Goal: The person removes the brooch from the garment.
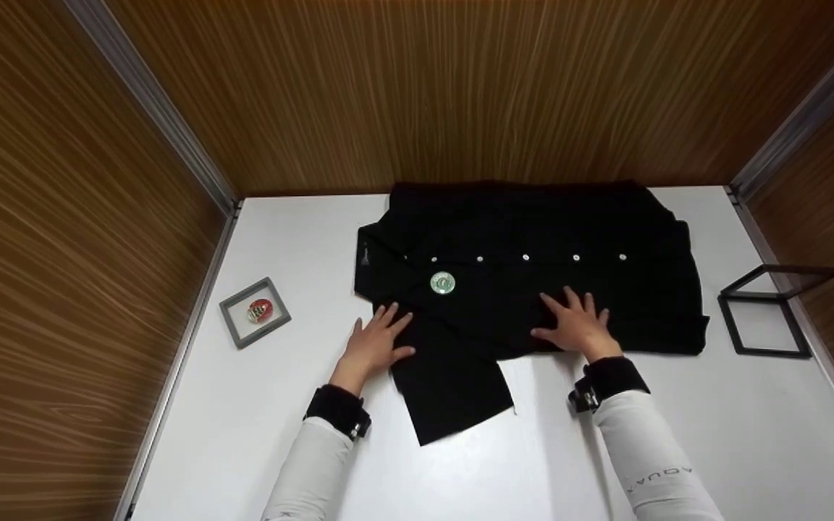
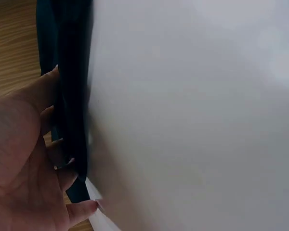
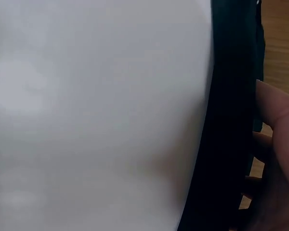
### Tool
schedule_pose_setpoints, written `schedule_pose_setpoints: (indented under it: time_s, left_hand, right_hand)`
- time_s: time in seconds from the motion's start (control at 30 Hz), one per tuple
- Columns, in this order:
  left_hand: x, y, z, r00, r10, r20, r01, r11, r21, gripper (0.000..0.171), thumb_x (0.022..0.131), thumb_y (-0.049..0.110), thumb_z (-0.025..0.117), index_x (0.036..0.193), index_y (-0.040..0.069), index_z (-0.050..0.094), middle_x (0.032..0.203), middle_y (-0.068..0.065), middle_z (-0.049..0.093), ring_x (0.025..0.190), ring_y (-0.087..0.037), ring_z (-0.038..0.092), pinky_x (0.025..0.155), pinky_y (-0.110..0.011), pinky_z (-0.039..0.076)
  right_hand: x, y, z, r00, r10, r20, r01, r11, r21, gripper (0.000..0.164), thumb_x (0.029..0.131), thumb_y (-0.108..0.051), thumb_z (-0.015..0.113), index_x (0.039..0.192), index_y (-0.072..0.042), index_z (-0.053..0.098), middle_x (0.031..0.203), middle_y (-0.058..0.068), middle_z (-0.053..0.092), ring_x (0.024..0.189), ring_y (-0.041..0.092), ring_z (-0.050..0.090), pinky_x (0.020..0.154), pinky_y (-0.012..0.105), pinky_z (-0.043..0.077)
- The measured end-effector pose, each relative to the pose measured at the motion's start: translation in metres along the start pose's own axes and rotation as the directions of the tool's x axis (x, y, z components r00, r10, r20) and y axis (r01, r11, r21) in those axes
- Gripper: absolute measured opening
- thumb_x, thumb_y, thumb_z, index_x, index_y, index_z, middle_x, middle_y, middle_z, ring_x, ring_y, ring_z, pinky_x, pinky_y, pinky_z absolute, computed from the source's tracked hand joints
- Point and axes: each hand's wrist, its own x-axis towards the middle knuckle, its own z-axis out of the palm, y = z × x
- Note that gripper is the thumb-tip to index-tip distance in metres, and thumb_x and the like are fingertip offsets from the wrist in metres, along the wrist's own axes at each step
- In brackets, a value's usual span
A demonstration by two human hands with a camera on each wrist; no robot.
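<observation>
A black short-sleeved button shirt (image 1: 511, 304) lies spread on the white table, its collar (image 1: 381, 253) toward the left and its row of white buttons running across. My left hand (image 1: 372, 347) rests with spread fingers at the near sleeve (image 1: 453, 391), close to the collar. Over the near side of the shirt body, my right hand (image 1: 578, 329) lies flat with its fingers apart. A round green and white badge (image 1: 442, 283) sits on the chest. Both wrist views show fingers against the dark cloth (image 2: 72, 96), with some fingertips hidden.
Left of the shirt, a grey square frame (image 1: 266, 332) holds a red and white oval badge (image 1: 259, 311). A black hinged frame (image 1: 772, 353) stands opened at the right. Wood-grain panels (image 1: 460, 94) enclose the white table (image 1: 301, 239) at the back and sides.
</observation>
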Motion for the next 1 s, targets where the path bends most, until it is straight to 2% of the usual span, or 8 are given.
schedule_pose_setpoints:
  time_s: [0.1, 0.27, 0.77, 1.0]
  left_hand:
    - [-0.004, -0.005, -0.001, 1.000, -0.002, 0.000, 0.002, 1.000, -0.022, 0.070, 0.093, 0.053, 0.059, 0.153, 0.024, 0.037, 0.161, -0.008, 0.020, 0.147, -0.029, 0.016, 0.113, -0.062, 0.015]
    - [-0.010, -0.013, -0.003, 1.000, 0.002, 0.001, -0.002, 0.999, -0.034, 0.071, 0.090, 0.052, 0.063, 0.151, 0.023, 0.040, 0.160, -0.010, 0.022, 0.147, -0.030, 0.018, 0.114, -0.062, 0.013]
    - [-0.027, -0.045, -0.012, 0.999, -0.038, 0.004, 0.039, 0.997, -0.070, 0.073, 0.087, 0.047, 0.069, 0.150, 0.023, 0.042, 0.160, -0.011, 0.024, 0.146, -0.032, 0.020, 0.113, -0.063, 0.012]
    - [-0.030, -0.050, -0.012, 0.999, -0.049, 0.018, 0.051, 0.994, -0.096, 0.073, 0.088, 0.045, 0.070, 0.151, 0.023, 0.041, 0.161, -0.010, 0.022, 0.147, -0.031, 0.017, 0.113, -0.064, 0.011]
  right_hand:
    - [0.002, 0.009, -0.004, 0.999, 0.034, 0.021, -0.034, 0.999, -0.008, 0.086, 0.088, -0.053, 0.066, 0.155, -0.016, 0.027, 0.157, 0.029, 0.006, 0.136, 0.063, -0.001, 0.095, 0.084, 0.005]
    - [0.008, 0.013, -0.004, 0.998, 0.030, 0.047, -0.029, 1.000, -0.010, 0.093, 0.085, -0.058, 0.068, 0.156, -0.017, 0.024, 0.158, 0.028, 0.003, 0.137, 0.062, -0.003, 0.093, 0.085, 0.006]
    - [0.014, -0.022, 0.007, 0.999, -0.009, 0.037, 0.010, 0.999, -0.030, 0.096, 0.081, -0.060, 0.070, 0.156, -0.018, 0.027, 0.159, 0.026, 0.005, 0.138, 0.061, -0.002, 0.095, 0.084, 0.006]
    - [0.010, -0.026, 0.010, 0.999, -0.014, 0.044, 0.017, 0.998, -0.068, 0.096, 0.082, -0.062, 0.068, 0.156, -0.018, 0.026, 0.159, 0.025, 0.006, 0.138, 0.060, 0.000, 0.097, 0.083, 0.010]
